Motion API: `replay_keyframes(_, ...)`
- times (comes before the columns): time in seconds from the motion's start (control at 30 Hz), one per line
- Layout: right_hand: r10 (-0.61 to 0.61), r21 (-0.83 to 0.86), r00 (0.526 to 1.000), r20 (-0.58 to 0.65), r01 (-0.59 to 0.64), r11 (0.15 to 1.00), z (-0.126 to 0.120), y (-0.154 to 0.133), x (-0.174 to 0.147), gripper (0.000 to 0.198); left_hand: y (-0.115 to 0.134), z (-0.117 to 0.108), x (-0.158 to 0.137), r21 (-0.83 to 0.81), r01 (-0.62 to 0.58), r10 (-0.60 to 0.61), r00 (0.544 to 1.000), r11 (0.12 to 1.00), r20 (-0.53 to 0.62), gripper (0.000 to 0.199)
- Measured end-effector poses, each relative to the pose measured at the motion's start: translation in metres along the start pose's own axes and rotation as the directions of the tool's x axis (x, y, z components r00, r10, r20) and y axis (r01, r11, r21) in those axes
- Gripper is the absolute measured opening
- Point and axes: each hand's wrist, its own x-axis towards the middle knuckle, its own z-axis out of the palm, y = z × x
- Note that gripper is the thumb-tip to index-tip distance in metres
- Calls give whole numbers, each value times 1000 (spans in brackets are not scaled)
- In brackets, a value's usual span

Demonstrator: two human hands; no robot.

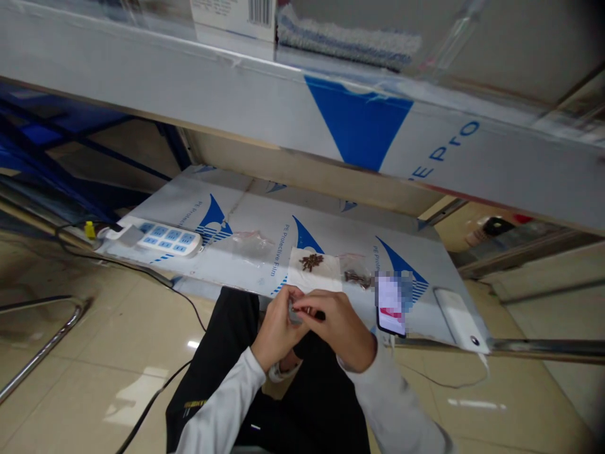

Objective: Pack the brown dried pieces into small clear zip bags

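Note:
My left hand [276,328] is closed at the table's front edge, its fingers curled round something small, greyish and see-through that I cannot name. Against it, my right hand [336,321] pinches a small dark brown piece [319,314], its fingertips touching the left hand's. Just beyond the hands, a pile of small brown pieces [311,261] lies on a white paper sheet [302,278]. To its right is a clear zip bag [358,275] with similar brown pieces inside. Another clear bag [253,246] lies flat to the left.
A phone [392,309] with a lit screen and a white device [457,318] are at the right of the film-covered table [246,208]. A white power strip [167,239] with a black cable lies left. Above the table's back runs a shelf [236,94] holding a box and cloth.

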Motion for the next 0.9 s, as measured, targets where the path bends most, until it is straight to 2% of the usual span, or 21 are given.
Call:
replay_keyframes(0.07, -26, -132, 996, 88, 38, 991, 3, -10, 0, 21, 5, 3, -2, -14, -15, 16, 1000, 1000, 19, 29)
replay_keyframes(0.13, -16, -219, 994, 110, 40, 975, 6, -13, 0, 20, 9, 4, -4, -21, -20, 20, 1000, 1000, 8, 31)
replay_keyframes(0.33, 95, -181, 995, 28, -88, 979, 15, -17, -7, 18, 12, 2, -11, -33, -25, 24, 999, 999, -30, 29)
replay_keyframes(0.47, 24, -275, 990, 136, 15, 961, 17, -21, -10, 17, 11, 1, -14, -83, -28, 24, 999, 996, -47, 31)
replay_keyframes(0.57, -34, -220, 976, 215, 82, 972, 11, -20, -10, 16, 12, 0, -16, -101, -24, 18, 998, 995, -62, 32)
replay_keyframes(0.63, -28, -107, 981, 191, 49, 993, 7, -19, -10, 14, 13, 0, -16, -92, -18, 13, 998, 996, -63, 31)
replay_keyframes(0.73, 46, -5, 998, 51, -45, 999, 9, -17, -14, 13, 13, 2, -17, -71, -13, 9, 998, 997, -59, 27)
replay_keyframes(0.8, 57, -49, 998, -26, -58, 997, 17, -14, -18, 13, 10, 4, -18, -70, -6, 3, 999, 998, -54, 26)
replay_keyframes(0.9, -48, -166, 999, 0, 47, 985, 32, -8, -23, 17, 3, 4, -21, -84, 15, -20, 998, 996, -56, 31)
